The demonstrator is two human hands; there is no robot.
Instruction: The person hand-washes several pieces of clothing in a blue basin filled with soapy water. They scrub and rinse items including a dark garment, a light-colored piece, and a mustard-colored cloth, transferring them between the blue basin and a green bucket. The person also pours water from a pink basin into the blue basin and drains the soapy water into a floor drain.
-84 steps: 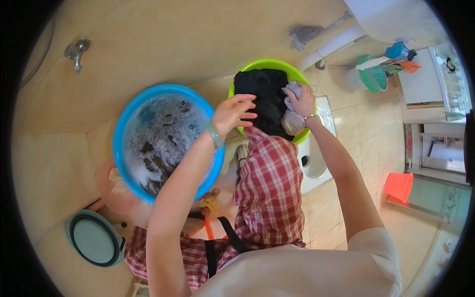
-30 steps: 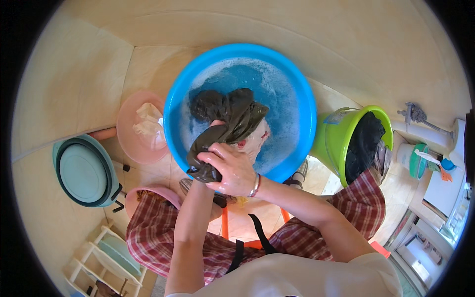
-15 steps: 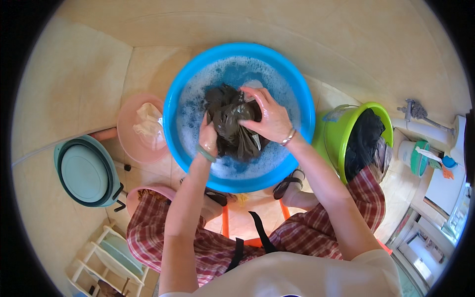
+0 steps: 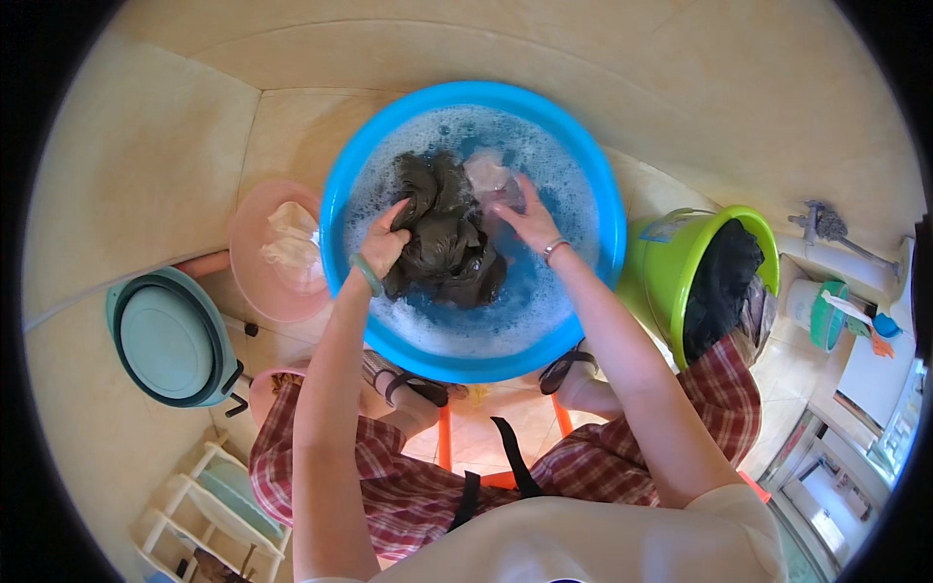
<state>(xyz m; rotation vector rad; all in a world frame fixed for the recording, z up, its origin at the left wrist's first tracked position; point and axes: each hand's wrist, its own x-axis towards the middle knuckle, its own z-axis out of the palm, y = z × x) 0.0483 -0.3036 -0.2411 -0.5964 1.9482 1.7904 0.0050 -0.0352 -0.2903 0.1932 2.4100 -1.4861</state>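
Note:
A bundled dark brown-grey garment (image 4: 442, 243) lies wet in the soapy water of a round blue basin (image 4: 476, 367). My left hand (image 4: 382, 245), with a bracelet at the wrist, grips the garment's left edge between thumb and fingers. To the right of the garment, my right hand (image 4: 530, 222) is spread at the water, thumb and fingers apart, some fingertips under the surface. A small pale pinkish cloth (image 4: 486, 173) floats beside those fingertips, partly sunk; whether they touch it is hard to tell.
A green bucket (image 4: 646, 282) with dark clothes stands right of the basin. On the left are a pink basin (image 4: 255, 277) holding white cloth and a folding teal basin (image 4: 165, 340). Below it is a cream rack (image 4: 199, 505). A tiled wall curves behind.
My hands have moved apart. The right one let go of the dark garment and went right, toward the pale cloth, which shows more now. The garment lies lower and looser in the water.

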